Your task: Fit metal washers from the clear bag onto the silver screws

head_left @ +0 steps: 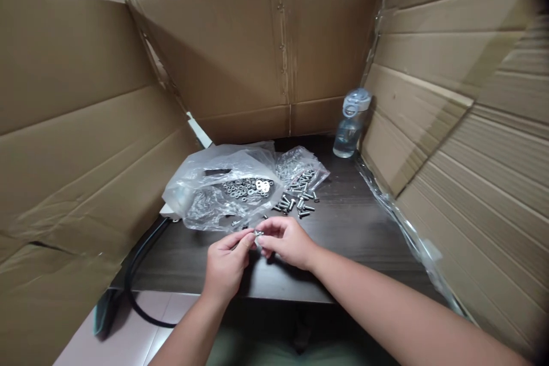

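Near the table's front edge, my left hand (229, 260) and my right hand (290, 241) meet, fingertips pinched around a small metal screw (258, 233). Both hands are closed on it, and the fingers partly cover it. Just beyond them, loose metal screws (300, 200) lie scattered beside a small clear bag (295, 163) that holds more of them. Left of these, a large clear plastic bag (193, 174) lies with its mouth open, and several washers or nuts (249, 189) show inside.
A water bottle (348, 128) stands at the back right of the dark table (355, 229). Cardboard walls (231, 51) enclose the left, back and right sides. A black cable (131, 274) hangs over the left edge, near a white power strip (170, 213).
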Action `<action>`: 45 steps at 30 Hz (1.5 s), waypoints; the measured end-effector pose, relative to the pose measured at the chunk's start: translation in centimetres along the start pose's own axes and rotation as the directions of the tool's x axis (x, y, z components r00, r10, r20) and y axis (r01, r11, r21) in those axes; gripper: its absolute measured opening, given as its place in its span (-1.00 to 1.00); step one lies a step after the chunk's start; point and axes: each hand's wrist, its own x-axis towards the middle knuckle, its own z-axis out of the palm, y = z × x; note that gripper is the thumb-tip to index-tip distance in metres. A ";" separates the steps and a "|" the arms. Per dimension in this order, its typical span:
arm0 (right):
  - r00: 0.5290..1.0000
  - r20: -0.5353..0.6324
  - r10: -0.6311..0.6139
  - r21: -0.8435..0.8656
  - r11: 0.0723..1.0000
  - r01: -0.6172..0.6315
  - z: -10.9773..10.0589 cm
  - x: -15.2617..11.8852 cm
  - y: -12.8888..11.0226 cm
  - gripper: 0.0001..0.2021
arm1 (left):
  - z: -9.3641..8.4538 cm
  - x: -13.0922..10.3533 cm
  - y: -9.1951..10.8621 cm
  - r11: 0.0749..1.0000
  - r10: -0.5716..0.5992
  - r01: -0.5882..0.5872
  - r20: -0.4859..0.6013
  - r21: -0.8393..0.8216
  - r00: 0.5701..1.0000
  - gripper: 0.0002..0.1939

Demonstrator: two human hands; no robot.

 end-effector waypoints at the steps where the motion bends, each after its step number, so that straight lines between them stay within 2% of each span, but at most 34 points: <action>1: 1.000 0.008 0.015 -0.025 1.000 -0.015 0.0 0.0 -0.1 -0.60 | 0.0 0.0 0.0 1.000 0.006 -0.006 0.011 0.009 1.000 -0.62; 3: 0.998 -0.007 0.056 -0.111 0.992 -0.057 0.0 0.1 -0.1 -0.59 | 0.1 0.0 0.1 1.000 0.009 -0.010 0.030 0.014 1.000 -0.61; 6: 0.995 -0.053 0.088 -0.185 0.978 -0.096 0.2 0.2 -0.2 -0.47 | 0.2 0.0 0.3 1.000 0.008 -0.009 0.023 0.003 1.000 -0.61; 8: 0.996 -0.046 0.077 -0.130 0.988 -0.082 0.2 0.2 -0.3 -0.50 | 0.2 0.1 0.2 1.000 0.015 -0.015 0.014 -0.021 1.000 -0.62; 10: 0.999 0.009 0.037 -0.063 0.997 -0.037 0.1 0.2 -0.4 -0.52 | 0.2 0.2 0.1 0.999 0.018 -0.017 0.014 -0.040 1.000 -0.62; 13: 0.999 0.048 -0.005 -0.014 1.000 0.005 -0.1 0.1 -0.6 -0.51 | 0.1 0.3 -0.1 1.000 0.029 -0.028 0.027 -0.011 0.999 -0.61; 16: 0.998 0.001 0.056 -0.043 0.998 -0.055 0.0 0.3 -0.7 -0.61 | 0.0 0.3 -0.2 0.998 0.043 -0.045 0.051 0.036 0.998 -0.61; 19: 0.995 -0.045 0.089 -0.100 0.991 -0.093 0.2 0.3 -0.7 -0.53 | 0.0 0.1 -0.1 0.998 0.041 -0.044 0.041 0.054 0.998 -0.60; 22: 0.998 -0.032 0.050 -0.043 0.998 -0.051 0.1 0.2 -0.6 -0.56 | 0.1 0.1 0.0 0.999 0.038 -0.038 0.019 0.012 0.999 -0.57; 25: 1.000 0.008 0.019 0.040 0.999 -0.019 -0.1 0.1 -0.6 -0.47 | 0.3 0.3 0.1 1.000 0.019 -0.019 0.020 0.011 1.000 -0.54; 28: 1.000 0.014 0.008 0.064 0.998 -0.009 -0.2 0.0 -0.6 -0.55 | 0.5 0.1 0.3 0.999 0.011 -0.012 0.031 0.030 0.999 -0.55; 31: 1.000 0.000 0.014 -0.001 1.000 -0.014 0.0 -0.3 -0.6 -0.59 | 0.6 -0.3 0.5 1.000 0.006 -0.007 0.083 0.015 0.996 -0.60; 36: 0.992 -0.055 0.110 -0.154 0.981 -0.118 0.4 -0.5 -0.4 -0.48 | 0.2 -0.6 0.4 0.998 -0.042 0.048 0.151 -0.039 0.988 -0.65; 40: 0.989 -0.064 0.136 -0.036 0.990 -0.139 0.6 -0.7 -0.2 -0.49 | 0.0 -0.7 0.0 0.997 -0.013 0.020 0.098 -0.071 0.995 -0.62; 45: 1.000 -0.018 0.023 0.060 0.998 -0.022 0.3 -1.2 -0.3 -0.53 | 0.0 -0.8 0.0 0.996 -0.022 0.029 0.085 -0.088 0.996 -0.63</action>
